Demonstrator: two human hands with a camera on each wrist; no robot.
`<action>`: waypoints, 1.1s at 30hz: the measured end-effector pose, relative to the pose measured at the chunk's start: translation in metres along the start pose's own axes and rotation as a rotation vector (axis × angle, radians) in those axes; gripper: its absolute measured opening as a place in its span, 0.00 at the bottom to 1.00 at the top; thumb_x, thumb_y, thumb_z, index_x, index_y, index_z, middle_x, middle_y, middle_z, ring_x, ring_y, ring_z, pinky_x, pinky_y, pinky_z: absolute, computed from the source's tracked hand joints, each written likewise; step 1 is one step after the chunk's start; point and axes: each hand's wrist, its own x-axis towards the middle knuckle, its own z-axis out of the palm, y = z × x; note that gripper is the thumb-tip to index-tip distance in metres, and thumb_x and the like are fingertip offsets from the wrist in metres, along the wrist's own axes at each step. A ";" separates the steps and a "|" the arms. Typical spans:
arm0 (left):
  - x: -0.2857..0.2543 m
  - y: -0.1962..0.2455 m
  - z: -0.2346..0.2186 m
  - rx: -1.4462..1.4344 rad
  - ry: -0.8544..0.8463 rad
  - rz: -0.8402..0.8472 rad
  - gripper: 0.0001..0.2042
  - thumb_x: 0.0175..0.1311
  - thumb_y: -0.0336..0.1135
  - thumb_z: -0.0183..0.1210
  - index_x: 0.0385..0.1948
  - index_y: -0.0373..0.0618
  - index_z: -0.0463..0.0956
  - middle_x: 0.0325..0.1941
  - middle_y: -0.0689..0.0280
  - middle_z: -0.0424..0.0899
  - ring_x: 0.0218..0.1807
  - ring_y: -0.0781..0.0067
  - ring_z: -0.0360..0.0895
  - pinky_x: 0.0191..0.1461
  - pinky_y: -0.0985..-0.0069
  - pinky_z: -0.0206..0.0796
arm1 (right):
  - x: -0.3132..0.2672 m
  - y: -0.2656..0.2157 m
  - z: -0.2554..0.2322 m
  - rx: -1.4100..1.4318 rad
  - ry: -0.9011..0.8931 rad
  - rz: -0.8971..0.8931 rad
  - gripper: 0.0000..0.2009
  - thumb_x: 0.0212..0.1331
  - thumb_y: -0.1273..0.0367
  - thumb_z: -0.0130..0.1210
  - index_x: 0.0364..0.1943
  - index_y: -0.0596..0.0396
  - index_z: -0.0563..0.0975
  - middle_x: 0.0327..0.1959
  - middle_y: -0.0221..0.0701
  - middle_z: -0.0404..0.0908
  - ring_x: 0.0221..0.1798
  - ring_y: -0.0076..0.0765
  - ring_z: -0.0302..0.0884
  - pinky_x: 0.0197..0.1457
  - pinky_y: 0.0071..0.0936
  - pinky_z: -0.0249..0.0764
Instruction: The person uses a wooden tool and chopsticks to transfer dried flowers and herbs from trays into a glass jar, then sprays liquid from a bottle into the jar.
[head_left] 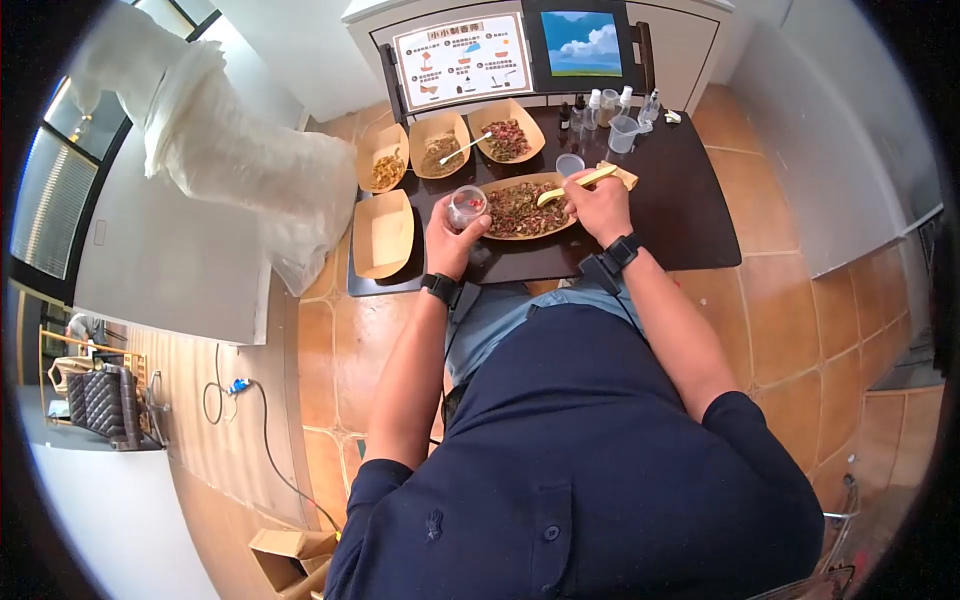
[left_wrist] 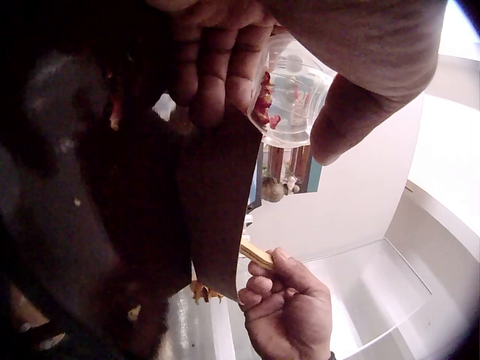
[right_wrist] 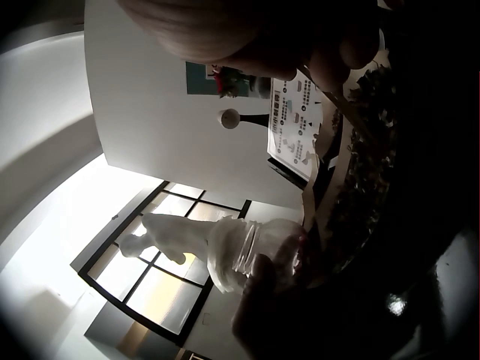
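Note:
In the head view the left hand (head_left: 453, 236) grips a small clear jar (head_left: 467, 203) at the left end of a paper tray (head_left: 528, 232) of mixed dried petals. Red petals lie inside the jar (left_wrist: 294, 94), between thumb and fingers in the left wrist view. The right hand (head_left: 603, 208) pinches a pale yellow spoon-like tool (head_left: 583, 183), its far end down on the petals in the tray. In the left wrist view the right hand (left_wrist: 291, 313) holds the tool's handle (left_wrist: 257, 255). The right wrist view is dark, with the jar (right_wrist: 274, 251) beside the tray.
Behind the tray stand three paper trays with orange bits (head_left: 386, 170), brown bits (head_left: 438, 155) and red petals (head_left: 508, 140); a white stick (head_left: 466, 149) crosses two. An empty tray (head_left: 383, 235) sits left. Small bottles (head_left: 594, 108), cups (head_left: 622, 134) and a sign (head_left: 465, 60) are behind.

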 end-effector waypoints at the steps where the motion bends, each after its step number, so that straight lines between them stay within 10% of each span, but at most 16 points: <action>1: -0.001 0.003 0.001 -0.015 0.000 -0.012 0.30 0.63 0.36 0.78 0.64 0.37 0.74 0.57 0.60 0.87 0.55 0.71 0.87 0.61 0.73 0.79 | 0.000 -0.002 -0.002 0.043 0.002 0.000 0.12 0.67 0.66 0.66 0.42 0.64 0.89 0.22 0.35 0.89 0.24 0.29 0.89 0.29 0.29 0.83; 19: 0.005 -0.014 -0.004 0.028 -0.002 0.019 0.32 0.64 0.35 0.78 0.66 0.37 0.72 0.56 0.60 0.88 0.54 0.71 0.88 0.59 0.72 0.82 | -0.003 -0.013 0.003 0.015 -0.034 0.051 0.09 0.69 0.69 0.67 0.45 0.62 0.86 0.27 0.30 0.87 0.25 0.23 0.85 0.28 0.23 0.79; 33: 0.002 -0.010 -0.003 0.046 0.044 0.027 0.34 0.59 0.42 0.81 0.64 0.35 0.76 0.54 0.60 0.90 0.52 0.75 0.87 0.59 0.72 0.79 | 0.009 -0.023 -0.022 0.667 -0.150 0.133 0.08 0.71 0.70 0.68 0.47 0.61 0.86 0.32 0.33 0.88 0.29 0.27 0.86 0.34 0.28 0.84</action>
